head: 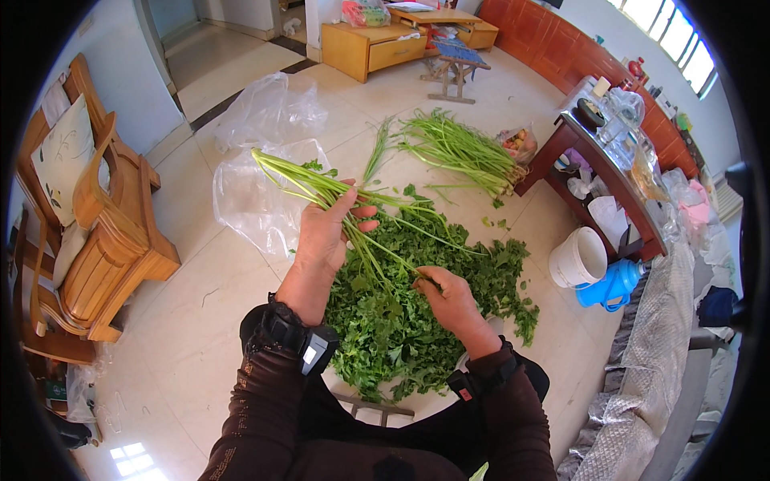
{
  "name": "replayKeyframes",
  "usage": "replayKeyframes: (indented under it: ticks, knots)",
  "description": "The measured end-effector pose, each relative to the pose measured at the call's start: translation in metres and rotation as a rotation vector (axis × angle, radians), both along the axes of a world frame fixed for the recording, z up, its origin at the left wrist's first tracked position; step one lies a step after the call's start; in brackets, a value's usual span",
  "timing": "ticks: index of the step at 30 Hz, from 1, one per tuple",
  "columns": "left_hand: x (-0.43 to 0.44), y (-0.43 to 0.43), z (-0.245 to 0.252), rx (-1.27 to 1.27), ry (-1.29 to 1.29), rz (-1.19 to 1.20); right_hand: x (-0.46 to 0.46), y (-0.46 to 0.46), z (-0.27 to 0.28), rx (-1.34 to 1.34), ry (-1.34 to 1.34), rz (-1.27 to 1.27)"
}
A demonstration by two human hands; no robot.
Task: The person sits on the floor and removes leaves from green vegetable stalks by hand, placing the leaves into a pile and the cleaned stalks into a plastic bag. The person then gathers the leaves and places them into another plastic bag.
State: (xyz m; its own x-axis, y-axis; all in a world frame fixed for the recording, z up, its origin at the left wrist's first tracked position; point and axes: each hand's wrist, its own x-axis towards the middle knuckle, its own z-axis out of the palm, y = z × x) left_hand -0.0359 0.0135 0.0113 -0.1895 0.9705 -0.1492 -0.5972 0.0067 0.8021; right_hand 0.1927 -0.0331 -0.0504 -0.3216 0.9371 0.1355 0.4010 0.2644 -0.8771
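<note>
My left hand (331,225) holds a bunch of green celery stalks (289,171), its cut ends pointing up and left. The leafy ends fan out to the right, over a large heap of celery leaves (385,337) on the floor between my feet. With thumb and fingertips my right hand (446,297) pinches one stem of the bunch, low over the heap. A larger pile of leafless-looking stalks (457,150) lies on the tiles beyond the heap. Beside that pile is a small, thin bundle of stems (379,147).
Clear plastic bags (264,198) lie on the floor at left, near a wooden armchair (114,258). On the right are a white bucket (574,258), a blue thermos flask (610,285) and a cluttered dark-red table (547,159). A folding stool (455,66) stands farther back.
</note>
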Motion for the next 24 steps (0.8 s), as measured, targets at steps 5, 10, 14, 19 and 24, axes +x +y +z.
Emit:
replayKeyframes:
  ticks: [5,10,14,19,24]
  knots:
    - [-0.001,0.0,0.002,-0.01,-0.004,0.023,0.004,0.0,0.008,0.166,-0.054,-0.003]
    - [-0.001,0.0,0.004,-0.019,0.006,0.018,0.009,0.0,0.008,0.072,-0.015,0.031]
    - [0.0,0.0,0.002,-0.015,0.006,0.006,0.013,0.004,0.005,0.119,-0.136,0.066]
    - [-0.018,0.005,0.004,0.015,-0.008,0.131,0.023,0.002,0.019,-0.252,-0.036,0.053]
    - [-0.025,0.007,0.002,0.007,-0.018,0.124,0.032,-0.001,0.035,-0.279,-0.049,0.114]
